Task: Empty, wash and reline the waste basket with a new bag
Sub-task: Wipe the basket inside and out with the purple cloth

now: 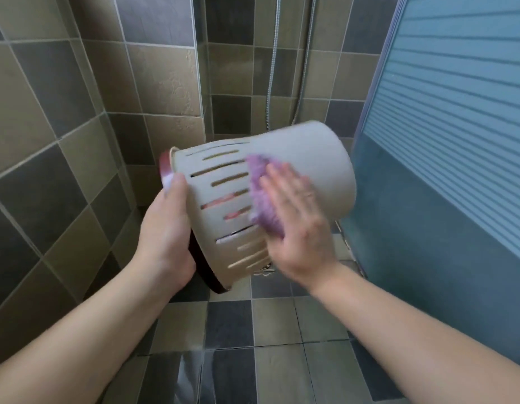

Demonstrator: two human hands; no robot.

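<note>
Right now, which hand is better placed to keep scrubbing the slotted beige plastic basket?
The right hand: it presses the purple cloth flat on the basket, while the left hand grips the rim.

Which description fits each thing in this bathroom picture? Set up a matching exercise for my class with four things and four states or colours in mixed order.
Column 1:
1. waste basket
2. cloth
3. left hand
4. right hand

Column 2:
A. purple, pressed against the basket's side
B. grips the dark rim
C. beige, slotted, tipped on its side in the air
D. lies flat with straight fingers on the cloth

Pairs: 1-C, 2-A, 3-B, 4-D
</note>
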